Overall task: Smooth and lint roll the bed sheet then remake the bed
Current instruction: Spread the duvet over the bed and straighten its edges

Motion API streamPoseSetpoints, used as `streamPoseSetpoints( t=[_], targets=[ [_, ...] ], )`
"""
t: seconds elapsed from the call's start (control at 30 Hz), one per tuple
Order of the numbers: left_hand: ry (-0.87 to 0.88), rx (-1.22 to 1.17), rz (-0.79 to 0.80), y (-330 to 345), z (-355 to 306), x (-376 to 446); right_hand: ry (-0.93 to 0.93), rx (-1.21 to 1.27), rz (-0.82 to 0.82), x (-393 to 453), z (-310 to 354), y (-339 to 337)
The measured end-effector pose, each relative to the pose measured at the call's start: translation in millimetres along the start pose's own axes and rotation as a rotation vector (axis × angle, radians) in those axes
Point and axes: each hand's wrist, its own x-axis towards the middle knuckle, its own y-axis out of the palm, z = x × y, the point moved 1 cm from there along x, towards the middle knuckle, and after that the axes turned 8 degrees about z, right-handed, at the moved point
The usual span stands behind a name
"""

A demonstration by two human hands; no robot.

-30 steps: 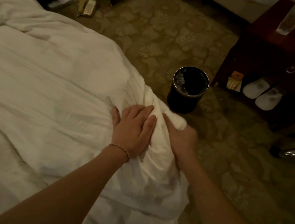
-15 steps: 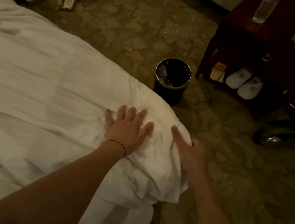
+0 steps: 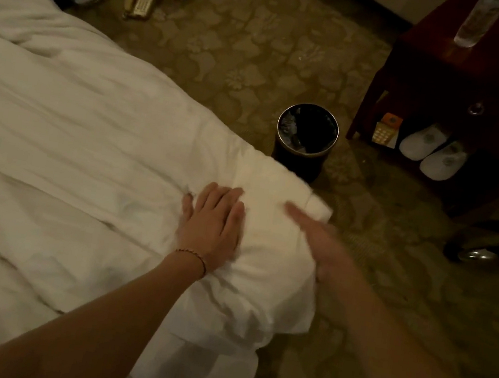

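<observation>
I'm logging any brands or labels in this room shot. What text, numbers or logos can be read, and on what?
Nothing here can be read.
Slippers: a round emblem on each, too blurred to read.
Orange and yellow box: a grid pattern, no legible print.
Telephone on the floor: keypad too small to read.
Bottle on the wooden table: label not legible.
</observation>
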Motion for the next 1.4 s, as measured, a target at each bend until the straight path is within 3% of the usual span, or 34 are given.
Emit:
streamPoseSetpoints(
  t=[0.1,0.17,0.23,0.3,0.4,0.5,0.67,0.87,0.97,1.03,1.17,1.23,1.4],
  targets=[
    [0.035,-0.345,-0.185,-9.8,-13.8,9.1,-0.335,-0.075,-0.366,-35.4,69.5,-55.4],
    [0.045,-0.374,-0.247,-13.2,-24.0,15.3,-0.554,-0.248,-0.55,-62.7,95.6,-82.5],
    [0.051,-0.298,-0.171,-5.8,-30.2,18.1,-0.591,-0.413,-0.576,-71.2,86.3,-80.9],
    [-0.005,-0.204,0.052,12.6,-26.8,16.1,-0.523,-0.409,-0.53,-60.2,49.4,-70.0],
    [-0.075,0.162,0.306,38.3,-8.1,1.7,-0.332,-0.331,-0.456,-34.5,-14.9,-55.6],
    [-0.031,0.299,0.278,39.4,0.1,-10.0,-0.295,-0.332,-0.426,-19.6,-50.2,-42.7],
    [-0.076,0.393,0.208,25.8,16.4,-14.6,-0.375,-0.51,-0.386,-11.3,-47.6,-10.5],
    [-0.069,0.531,0.099,-13.8,77.5,0.9,-0.331,-1.112,-0.398,9.4,-46.8,40.9],
    [-0.114,0.574,0.064,-42.4,117.7,15.8,-0.253,-1.284,-0.384,26.2,-39.8,72.6],
    [-0.18,0.551,0.063,-60.2,144.2,24.9,-0.165,-1.332,-0.304,40.3,-32.2,97.5],
    [-0.444,0.41,0.073,-85.6,189.0,20.2,-0.124,-1.445,0.061,51.1,-30.7,156.8],
    [-0.591,0.285,0.066,-94.0,207.0,16.3,-0.091,-1.544,0.114,49.0,-28.2,188.5],
    [-0.661,0.156,0.06,-99.5,207.6,4.2,-0.178,-1.716,0.262,43.8,-7.0,223.9]
  ],
)
